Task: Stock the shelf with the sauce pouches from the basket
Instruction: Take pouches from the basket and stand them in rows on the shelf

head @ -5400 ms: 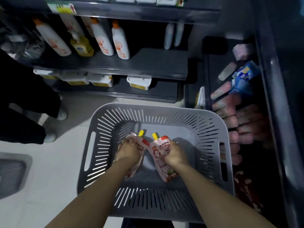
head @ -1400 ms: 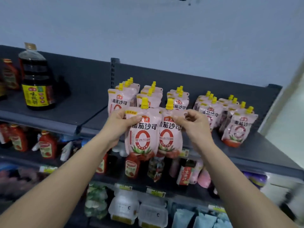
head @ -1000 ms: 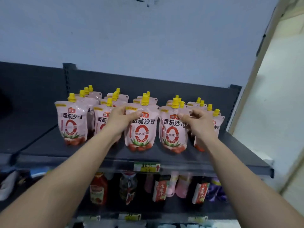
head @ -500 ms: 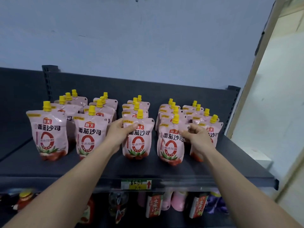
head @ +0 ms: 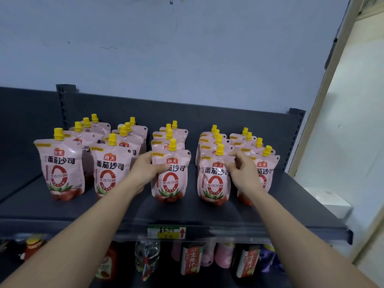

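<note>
Several pink sauce pouches with yellow caps stand upright in rows on the dark grey shelf (head: 187, 213). My left hand (head: 145, 169) grips the left edge of the front pouch of the middle row (head: 173, 179), thumb across its front. My right hand (head: 242, 171) pinches the upper right corner of the front pouch of the row to the right (head: 214, 183). Both pouches stand on the shelf near its front. The basket is out of view.
A price tag (head: 166, 232) sits on the shelf's front lip. Below hang bottles and pouches of other sauces (head: 191, 260). A pale wall rises behind, a door frame (head: 324, 84) at right, a white box (head: 326, 201) beyond the shelf's right end.
Both hands carried the two pouches up from the basket and set them down at the front of their rows; since half a second ago the hands have barely moved, still holding them.
</note>
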